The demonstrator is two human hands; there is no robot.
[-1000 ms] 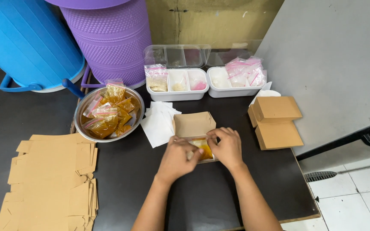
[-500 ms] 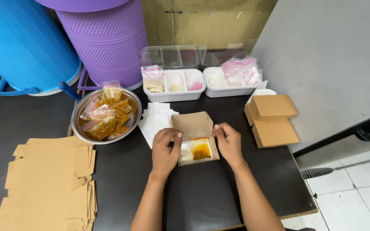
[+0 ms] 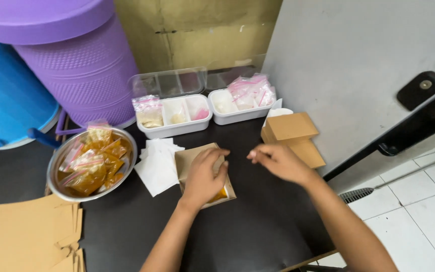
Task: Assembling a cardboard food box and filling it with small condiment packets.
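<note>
My left hand (image 3: pixel 203 177) lies flat on the small brown box (image 3: pixel 197 163), hemmed on its left by the white paper squares (image 3: pixel 156 163) and the metal bowl of sachets (image 3: pixel 91 163), with the two white trays (image 3: pixel 177 118) barring the way straight ahead. My right hand (image 3: pixel 278 162) hovers over a bare strip of dark tabletop (image 3: pixel 258 221), the stacked closed boxes (image 3: pixel 292 136) standing just beyond it against the grey wall (image 3: pixel 358 60). The widest open stretch I see is the near tabletop between my forearms, though I think the flat cardboard pile (image 3: pixel 26 236) crowds its left corner.
</note>
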